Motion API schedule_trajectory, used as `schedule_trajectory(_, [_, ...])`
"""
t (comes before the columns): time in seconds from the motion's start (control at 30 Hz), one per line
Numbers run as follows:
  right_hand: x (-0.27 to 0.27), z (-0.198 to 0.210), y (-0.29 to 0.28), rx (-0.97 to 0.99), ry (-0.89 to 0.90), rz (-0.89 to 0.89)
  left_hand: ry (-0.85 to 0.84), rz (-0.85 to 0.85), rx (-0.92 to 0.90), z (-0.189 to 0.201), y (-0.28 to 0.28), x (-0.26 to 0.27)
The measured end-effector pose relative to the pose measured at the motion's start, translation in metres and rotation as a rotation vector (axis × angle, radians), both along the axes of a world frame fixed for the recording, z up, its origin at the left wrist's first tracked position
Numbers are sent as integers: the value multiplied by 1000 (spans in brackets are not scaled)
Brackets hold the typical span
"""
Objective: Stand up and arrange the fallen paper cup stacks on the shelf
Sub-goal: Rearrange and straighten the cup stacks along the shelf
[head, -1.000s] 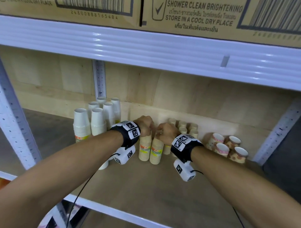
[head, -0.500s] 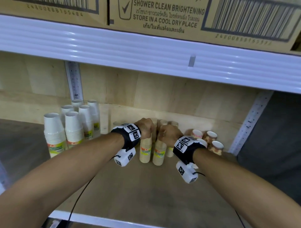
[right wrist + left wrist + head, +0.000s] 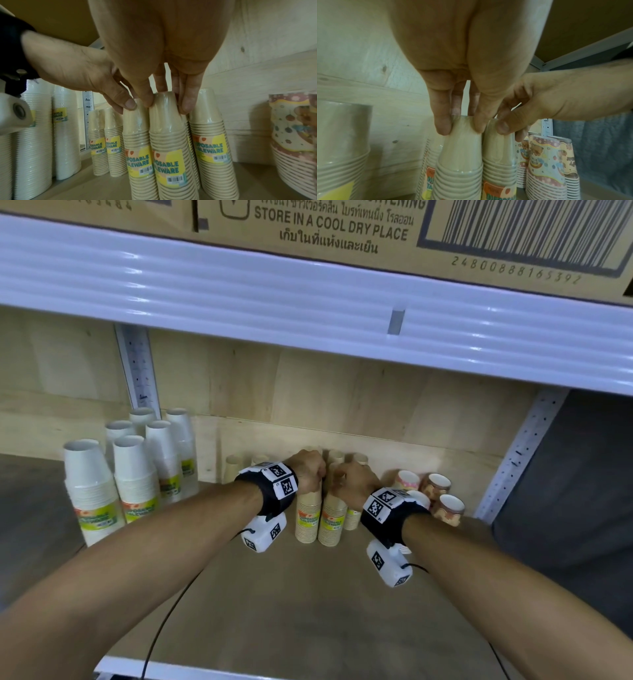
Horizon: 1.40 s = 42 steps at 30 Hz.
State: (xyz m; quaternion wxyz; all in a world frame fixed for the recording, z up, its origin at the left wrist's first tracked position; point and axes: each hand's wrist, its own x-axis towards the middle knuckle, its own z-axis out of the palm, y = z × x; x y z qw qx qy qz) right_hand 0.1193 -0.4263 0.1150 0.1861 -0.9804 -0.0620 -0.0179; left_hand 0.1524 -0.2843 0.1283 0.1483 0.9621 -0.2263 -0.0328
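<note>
- On the cardboard box [image 3: 342, 231] above the shelf I read "STORE IN A COOL DRY PLACE", Thai text, and the number "2480088165392" beneath a barcode.
- On the tan cup stacks [image 3: 171, 155] I read labels showing "POSABLE" and "LEWARE".

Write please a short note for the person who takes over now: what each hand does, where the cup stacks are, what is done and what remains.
Left hand: pinches the top of one beige cup stack.
Right hand: pinches the top of the neighbouring beige stack.
Both stacks stand upright, side by side, mid-shelf, in front of more beige stacks.
White stacks stand at the left, patterned stacks at the right.
Done: every stack in view stands upright.
Left: release both stacks; probably line them up with their row.
</note>
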Motion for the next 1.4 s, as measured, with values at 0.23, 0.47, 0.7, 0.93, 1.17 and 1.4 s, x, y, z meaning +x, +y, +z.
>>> schedule_trajectory(0.23, [7, -6, 2, 45, -3, -34, -13, -2, 4, 1, 0, 1])
schedule_trajectory(0.47, [2, -4, 0, 54, -14, -44, 3, -8, -1, 2, 1, -1])
schedule_trajectory(0.7, [-1, 16, 6, 20, -56, -108, -4, 25, -66, 19, 12, -5])
schedule_trajectory(0.93, [6, 34, 30, 27, -116, -114, -58, 133, -84, 46, 49, 0])
schedule_trajectory(1.17, [20, 34, 73, 62, -152, -22, -45, 251, -61, 43, 90, 8])
schedule_trajectory(1.4, [32, 24, 111, 55, -138, 68, -18, 357, -65, 15, 117, 21])
